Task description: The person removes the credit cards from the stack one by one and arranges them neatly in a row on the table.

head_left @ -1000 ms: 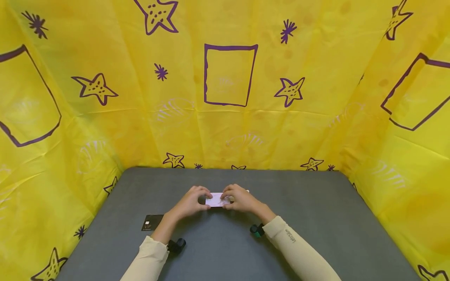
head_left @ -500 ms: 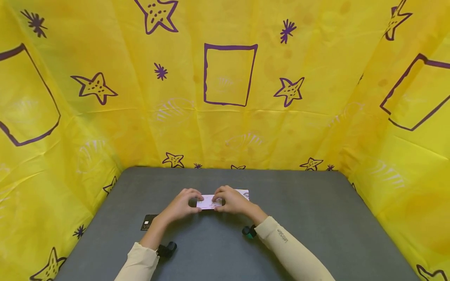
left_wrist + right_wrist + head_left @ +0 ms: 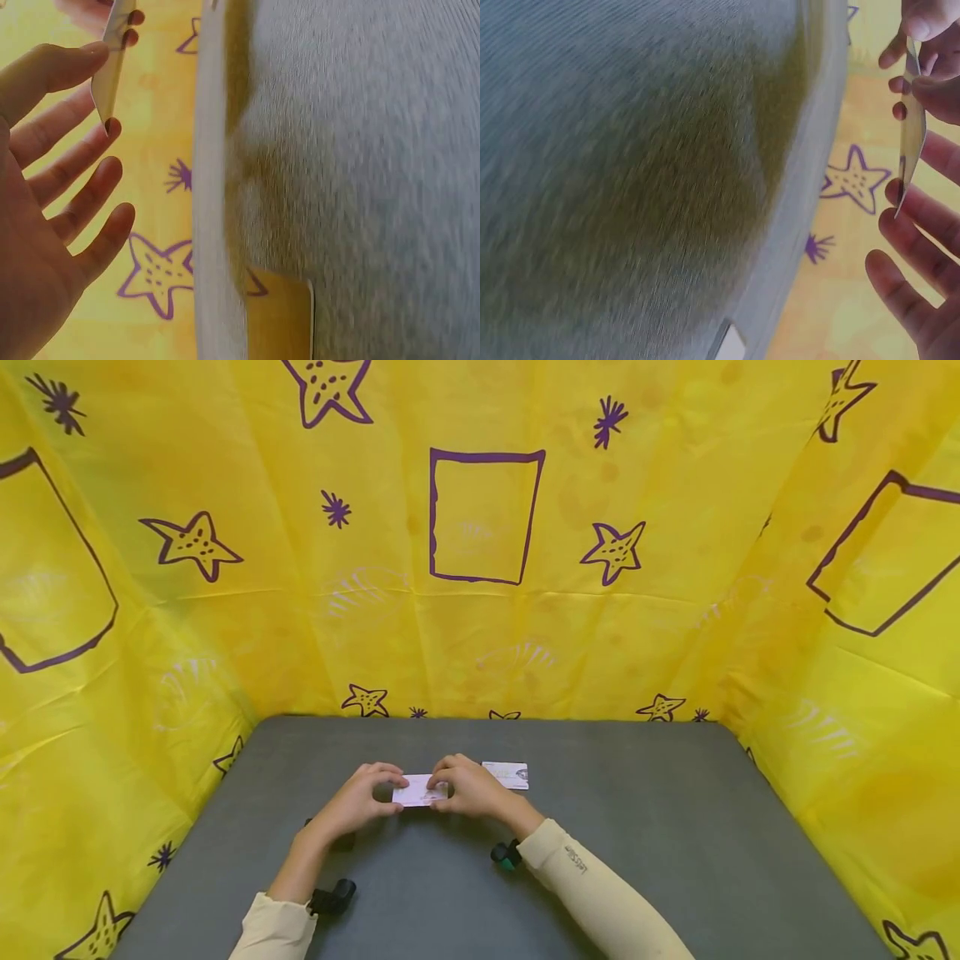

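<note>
Between my two hands a pale white card (image 3: 414, 791) hangs above the grey table. My left hand (image 3: 358, 800) pinches its left end with thumb and fingertips. At the other end my right hand (image 3: 472, 789) pinches the card the same way. The left wrist view has the card (image 3: 112, 67) nearly edge-on between thumb and fingers, with the lower fingers spread. Seen from the right wrist, the card (image 3: 913, 127) is also a thin sliver. A second white card (image 3: 506, 774) with a dark print lies on the table behind my right wrist.
A black card (image 3: 344, 842) lies mostly hidden under my left forearm; the left wrist view shows a card (image 3: 279, 319) on the table with a yellow reflection. Yellow cloth walls (image 3: 487, 643) with purple starfish stand around the grey table (image 3: 600, 827).
Both hands have moved left together with the white card. The second white card behind my right hand has come into full view, while the left forearm now covers most of the black card.
</note>
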`<move>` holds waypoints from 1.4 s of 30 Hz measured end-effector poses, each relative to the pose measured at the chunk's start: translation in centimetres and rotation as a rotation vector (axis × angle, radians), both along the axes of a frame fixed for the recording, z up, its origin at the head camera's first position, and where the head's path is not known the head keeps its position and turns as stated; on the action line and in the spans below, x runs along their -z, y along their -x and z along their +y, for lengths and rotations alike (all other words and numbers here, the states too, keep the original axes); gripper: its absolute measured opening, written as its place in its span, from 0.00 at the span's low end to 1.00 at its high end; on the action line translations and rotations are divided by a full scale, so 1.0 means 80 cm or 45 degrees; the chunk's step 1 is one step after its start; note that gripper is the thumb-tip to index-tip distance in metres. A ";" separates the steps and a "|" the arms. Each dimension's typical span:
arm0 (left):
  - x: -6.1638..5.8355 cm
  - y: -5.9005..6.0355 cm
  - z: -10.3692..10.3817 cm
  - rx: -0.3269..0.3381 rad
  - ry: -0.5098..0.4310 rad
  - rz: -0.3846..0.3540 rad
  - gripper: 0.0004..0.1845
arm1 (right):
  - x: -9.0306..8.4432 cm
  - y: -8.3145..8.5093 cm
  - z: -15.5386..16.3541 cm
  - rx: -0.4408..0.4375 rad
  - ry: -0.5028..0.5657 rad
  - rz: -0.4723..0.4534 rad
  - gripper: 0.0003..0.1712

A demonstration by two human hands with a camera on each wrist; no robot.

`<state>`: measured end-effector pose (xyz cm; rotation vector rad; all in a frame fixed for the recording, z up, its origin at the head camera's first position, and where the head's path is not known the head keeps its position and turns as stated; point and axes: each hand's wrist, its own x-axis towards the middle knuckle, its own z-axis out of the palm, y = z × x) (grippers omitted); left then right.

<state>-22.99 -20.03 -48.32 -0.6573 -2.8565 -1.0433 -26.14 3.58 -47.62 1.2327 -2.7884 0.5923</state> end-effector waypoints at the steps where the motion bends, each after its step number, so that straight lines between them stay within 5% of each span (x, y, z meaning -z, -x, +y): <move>1: 0.000 -0.001 -0.003 0.003 0.004 0.014 0.14 | 0.000 -0.001 -0.003 0.000 0.002 -0.008 0.14; 22: 0.002 -0.018 -0.037 -0.051 0.029 0.013 0.14 | 0.005 -0.010 -0.039 -0.004 -0.041 -0.043 0.15; 42: 0.008 -0.029 -0.053 0.063 0.158 -0.061 0.15 | 0.015 -0.024 -0.062 -0.038 -0.131 -0.092 0.14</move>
